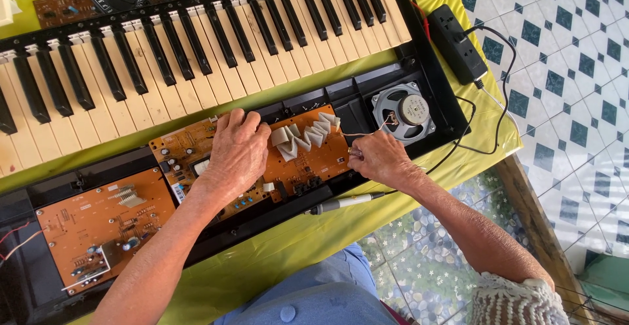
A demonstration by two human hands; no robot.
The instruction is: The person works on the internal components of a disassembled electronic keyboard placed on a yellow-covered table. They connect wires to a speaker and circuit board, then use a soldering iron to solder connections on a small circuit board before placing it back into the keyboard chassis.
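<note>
Head view: left hand (237,151) lies flat, fingers spread, pressing on orange circuit board (301,161) inside black keyboard shell (429,76). Right hand (377,158) is closed, pinching thin wire (367,132) that runs to round speaker (404,111). White ribbon cable (303,135) lies folded between the hands. Soldering iron (344,202) rests at shell's near edge, on yellow cloth (275,253).

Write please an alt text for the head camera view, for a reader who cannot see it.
A person's left hand presses flat on an orange circuit board inside an opened black keyboard case, while the right hand pinches a thin wire leading toward a round speaker. The detached key bed lies above on a yellow-green cloth.
</note>
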